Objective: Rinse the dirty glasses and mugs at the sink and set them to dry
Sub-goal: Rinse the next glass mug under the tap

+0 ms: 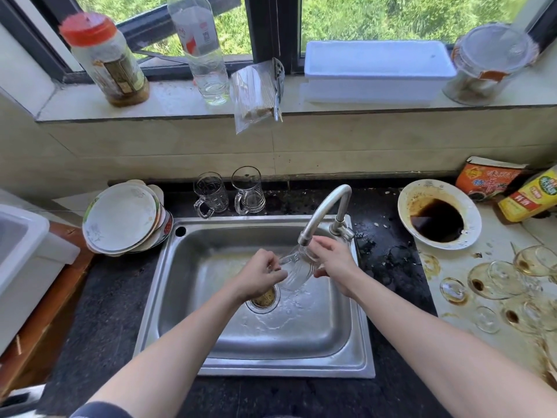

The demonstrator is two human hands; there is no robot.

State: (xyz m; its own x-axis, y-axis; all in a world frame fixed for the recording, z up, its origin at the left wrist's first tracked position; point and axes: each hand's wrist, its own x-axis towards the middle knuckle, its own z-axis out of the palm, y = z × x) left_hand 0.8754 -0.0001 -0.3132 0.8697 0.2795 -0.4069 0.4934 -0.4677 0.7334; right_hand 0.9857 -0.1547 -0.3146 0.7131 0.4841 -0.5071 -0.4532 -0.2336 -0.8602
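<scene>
A clear ribbed glass (297, 271) is held tilted under the tap spout (324, 214), and water runs over it into the steel sink (340, 336). My left hand (259, 274) grips its lower left side. My right hand (333, 262) grips its upper right side near the spout. Two clear glass mugs (211, 194) (248, 190) stand upright on the dark counter behind the sink. Several dirty stemmed glasses (500, 280) with brown dregs lie and stand on the pale counter at the right.
A stack of plates (120, 218) leans left of the sink. A bowl with dark sauce (438, 220) sits at the right, with seasoning packets (488, 181) behind it. Bottles, jars and a white box (376, 70) line the windowsill. A white bin (24, 254) stands far left.
</scene>
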